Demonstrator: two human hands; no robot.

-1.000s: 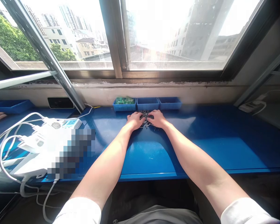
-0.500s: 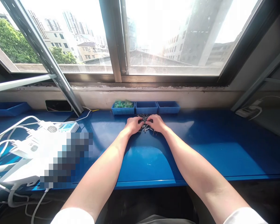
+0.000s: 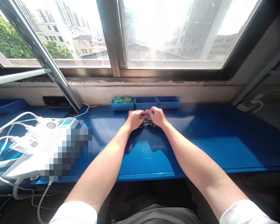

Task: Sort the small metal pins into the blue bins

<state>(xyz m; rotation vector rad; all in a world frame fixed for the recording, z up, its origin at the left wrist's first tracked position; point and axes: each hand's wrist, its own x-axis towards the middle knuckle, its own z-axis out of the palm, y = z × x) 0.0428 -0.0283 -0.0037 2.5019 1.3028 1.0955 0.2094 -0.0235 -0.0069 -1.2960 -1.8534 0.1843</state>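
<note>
A pile of small dark and silvery metal pieces lies on the blue table, between and under my hands. My left hand curls round the pile's left side, its fingers bent over the pieces. From the right, my right hand closes on the same pile, its thumb near my left hand. Both hands seem to grip some of the pieces, though their fingertips are partly hidden. Just behind stand three blue bins: the left one holds green packets, and the middle bin and right bin show no clear contents.
White power strips and adapters with tangled cables lie at the left, beside a pixelated area. A dark phone-like slab leans at the wall near a metal post. Another blue tray stands far left; a white socket sits far right.
Both hands have drawn in around the pile and bunched it closer together. The camera view has tilted slightly, so the bins and table appear higher.
</note>
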